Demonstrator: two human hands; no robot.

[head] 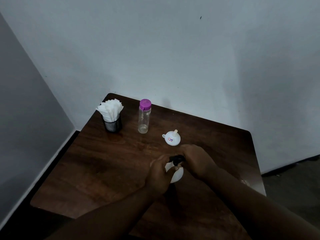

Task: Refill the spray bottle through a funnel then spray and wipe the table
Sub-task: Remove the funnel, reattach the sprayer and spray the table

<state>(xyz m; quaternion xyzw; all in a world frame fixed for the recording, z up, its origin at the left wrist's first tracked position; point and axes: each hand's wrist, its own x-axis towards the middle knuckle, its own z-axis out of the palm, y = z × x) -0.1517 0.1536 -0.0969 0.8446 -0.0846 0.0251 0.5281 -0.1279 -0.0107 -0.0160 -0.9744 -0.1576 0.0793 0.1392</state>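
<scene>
A white spray bottle [178, 174] with a black spray head [176, 159] stands near the middle of the dark wooden table [103, 161]. My left hand [160, 174] grips the bottle's white body from the left. My right hand [197, 161] curls over the black head from the right and hides part of it. Just behind my hands a white funnel [172, 138] lies mouth down with its spout pointing up. Farther back stands a clear bottle [144, 118] with a purple cap, shut and looking almost empty.
A black mesh cup [113, 124] stuffed with white paper napkins [110, 108] stands at the table's back left. The table sits in a corner against pale walls. Its right and front edges drop to a dark floor.
</scene>
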